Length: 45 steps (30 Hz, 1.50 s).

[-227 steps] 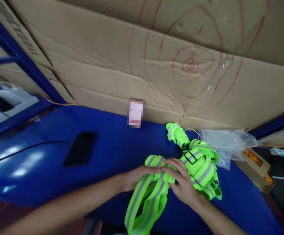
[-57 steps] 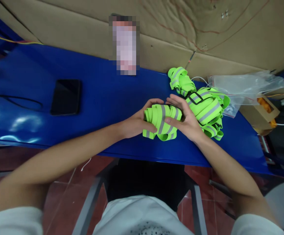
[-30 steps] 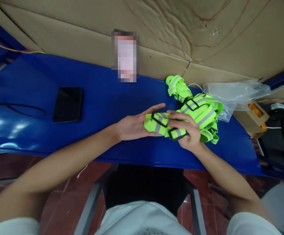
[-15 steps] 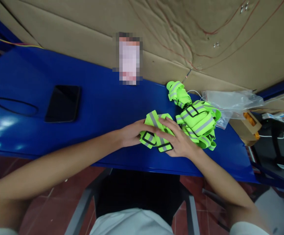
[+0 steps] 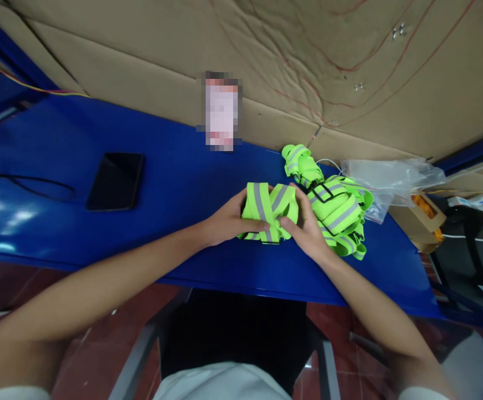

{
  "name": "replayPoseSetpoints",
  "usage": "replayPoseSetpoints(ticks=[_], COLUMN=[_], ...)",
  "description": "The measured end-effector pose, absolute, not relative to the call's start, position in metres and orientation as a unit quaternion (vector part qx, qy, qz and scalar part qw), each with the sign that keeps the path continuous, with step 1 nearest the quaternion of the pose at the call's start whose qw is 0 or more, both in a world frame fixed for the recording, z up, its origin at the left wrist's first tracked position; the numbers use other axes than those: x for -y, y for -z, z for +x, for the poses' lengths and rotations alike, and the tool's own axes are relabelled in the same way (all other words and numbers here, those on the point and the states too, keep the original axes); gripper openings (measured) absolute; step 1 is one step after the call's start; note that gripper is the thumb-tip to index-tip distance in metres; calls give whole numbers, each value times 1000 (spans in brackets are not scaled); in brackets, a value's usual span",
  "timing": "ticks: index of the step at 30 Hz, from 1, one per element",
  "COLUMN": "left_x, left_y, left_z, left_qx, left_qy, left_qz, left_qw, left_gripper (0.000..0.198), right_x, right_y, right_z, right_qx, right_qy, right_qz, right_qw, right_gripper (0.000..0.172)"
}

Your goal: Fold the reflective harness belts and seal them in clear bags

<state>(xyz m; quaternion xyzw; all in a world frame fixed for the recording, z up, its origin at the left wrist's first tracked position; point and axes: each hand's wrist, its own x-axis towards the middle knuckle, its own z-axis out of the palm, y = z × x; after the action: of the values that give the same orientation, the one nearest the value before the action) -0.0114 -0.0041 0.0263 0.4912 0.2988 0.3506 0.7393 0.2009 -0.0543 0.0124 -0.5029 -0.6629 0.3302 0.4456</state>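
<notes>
Slab, black, glossy, rectangular, lies well left, likely for elbow room. My left hand, half-curled, grips a neon-green, grey-striped webbing bundle over the glossy blue tabletop; right hand, equally curled, grips its other end, presumably to stop folds springing loose.

Room leftward to what looks like a phone; strap pile blocks right

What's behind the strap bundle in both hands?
The blue tabletop shows beyond the strap bundle. The bundle covers its own back and most fingertips of the left hand and right hand.
</notes>
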Motion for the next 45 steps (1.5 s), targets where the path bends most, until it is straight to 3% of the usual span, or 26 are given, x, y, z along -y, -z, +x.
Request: replayPoseSetpoints(ticks=[3,6,8,11,13,16,18,22,26,31,36,38,40,43,45], left_x=[3,-2,-7,-16,-23,-34,-41,-50,-56,-53,-15,-2,3,1,-1], left_y=[-24,-22,-20,-18,-19,-22,-25,-30,-32,-33,-28,-23,-19,-15,-17], left_z=[-11,-10,-10,-9,-11,-14,-17,-21,-28,-28,-8,-3,-1,-4,-8], left_qx=[-300,-274,-269,-291,-322,-370,-379,-375,-371,-366,-354,-345,-338,-303,-259], left_qy=[-329,-286,-286,-338,-374,-432,-473,-487,-502,-467,-315,-282,-239,-174,-193], left_qz=[495,419,347,278,262,244,239,250,267,287,336,336,334,358,431], left_qw=[747,817,852,850,829,786,759,748,734,753,814,830,847,866,843], left_gripper=[72,65,59,50,46,40,30,18,16,18,28,28,25,52,64], right_x=[56,59,60,60,61,66,69,70,67,64,60,60,60,62,62], right_y=[-19,-23,-22,-18,-20,-32,-40,-43,-36,-24,-24,-24,-25,-27,-30], right_z=[194,196,202,213,217,216,212,211,219,221,212,209,206,204,204], right_qx=[633,614,583,560,636,830,899,923,912,821,841,866,859,771,677], right_qy=[-363,-289,-226,-224,-261,-247,-182,-9,61,57,7,-28,-70,-147,-235], right_qz=[-494,-517,-546,-537,-467,-331,-279,-254,-297,-364,-394,-376,-376,-440,-505], right_qw=[472,521,558,590,556,374,284,290,276,437,371,329,341,436,482], right_gripper=[63,33,26,40,39,23,34,56,50,58,75,66,48,24,16])
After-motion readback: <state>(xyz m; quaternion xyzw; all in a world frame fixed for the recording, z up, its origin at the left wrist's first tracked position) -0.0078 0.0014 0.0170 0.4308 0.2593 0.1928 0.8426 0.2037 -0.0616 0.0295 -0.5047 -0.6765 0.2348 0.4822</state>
